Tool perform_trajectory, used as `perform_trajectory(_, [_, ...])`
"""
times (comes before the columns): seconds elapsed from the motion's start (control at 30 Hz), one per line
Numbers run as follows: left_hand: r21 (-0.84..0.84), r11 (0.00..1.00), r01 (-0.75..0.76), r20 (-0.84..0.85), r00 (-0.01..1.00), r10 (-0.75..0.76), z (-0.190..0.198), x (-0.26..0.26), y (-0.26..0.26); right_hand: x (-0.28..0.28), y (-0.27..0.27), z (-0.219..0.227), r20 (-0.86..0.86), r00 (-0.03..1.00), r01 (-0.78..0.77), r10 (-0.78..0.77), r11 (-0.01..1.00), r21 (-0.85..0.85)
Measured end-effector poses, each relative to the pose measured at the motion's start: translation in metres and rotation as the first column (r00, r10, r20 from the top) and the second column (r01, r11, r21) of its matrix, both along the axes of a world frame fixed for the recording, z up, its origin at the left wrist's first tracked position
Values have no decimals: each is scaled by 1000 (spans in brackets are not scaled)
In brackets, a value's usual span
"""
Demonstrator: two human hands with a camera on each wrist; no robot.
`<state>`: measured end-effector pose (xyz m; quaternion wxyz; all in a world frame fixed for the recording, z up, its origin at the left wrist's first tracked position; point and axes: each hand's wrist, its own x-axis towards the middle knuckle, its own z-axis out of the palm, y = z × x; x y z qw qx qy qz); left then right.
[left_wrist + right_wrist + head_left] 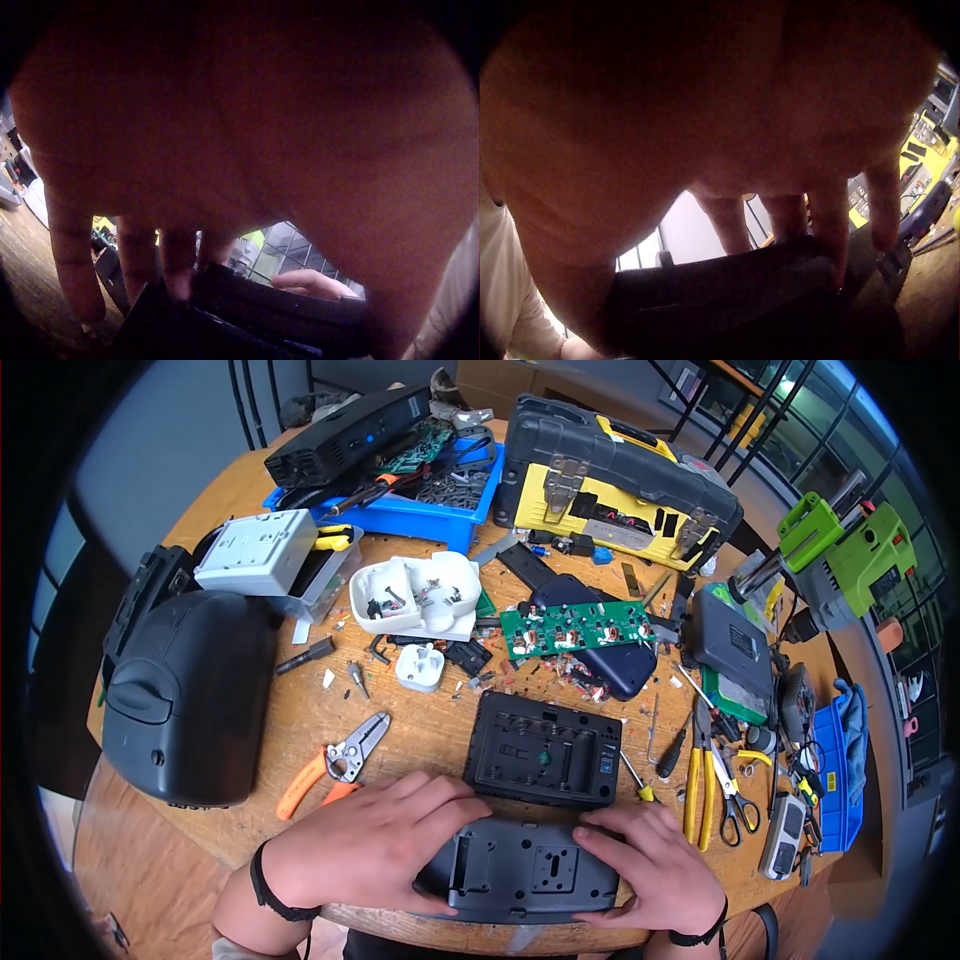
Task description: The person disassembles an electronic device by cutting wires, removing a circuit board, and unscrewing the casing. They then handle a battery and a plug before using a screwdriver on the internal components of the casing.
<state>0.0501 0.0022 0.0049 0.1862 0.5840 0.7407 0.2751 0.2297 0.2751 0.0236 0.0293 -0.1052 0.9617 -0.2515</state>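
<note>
At the table's near edge lies a black plastic housing with a slotted plate and screw holes on its face. My left hand grips its left end, fingers over the far side and thumb at the near side. Its right end is held by my right hand in the same way. Both wrist views show the palm above the dark edge of the housing, with fingers and thumb on opposite sides. Just beyond it is a black panel with recessed compartments, close to the fingertips of both hands.
Orange-handled wire strippers lie left, beside a large black case. Right are yellow-handled pliers and scissors. Behind lie a green circuit board, white tray, blue bin, yellow-black toolbox and scattered debris.
</note>
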Motion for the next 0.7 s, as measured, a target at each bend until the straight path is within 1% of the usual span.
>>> perform_trajectory(0.2, [-7, 1000, 1, 12, 1000, -1, 0, 0, 0, 0, -3, 2, -3, 999, 33, -33, 999, 8])
perform_trajectory(0.33, [-39, 999, -3, 23, 1000, 4, 2, 0, 0, 0, -3, 3, 1, 1000, 26, -26, 1000, 8])
perform_trajectory(0.57, [-31, 999, -11, -1, 1000, 11, 3, 0, -1, 0, -3, 1, -2, 1000, 22, -22, 1000, -3])
perform_trajectory(0.67, [-43, 999, -15, 13, 1000, 16, 3, -3, -3, 0, -3, 2, 1, 1000, 21, -21, 1000, -4])
perform_trajectory(0.7, [-47, 999, 27, 9, 1000, -26, 2, -5, -4, 0, -2, 1, -1, 1000, 22, -22, 1000, -2])
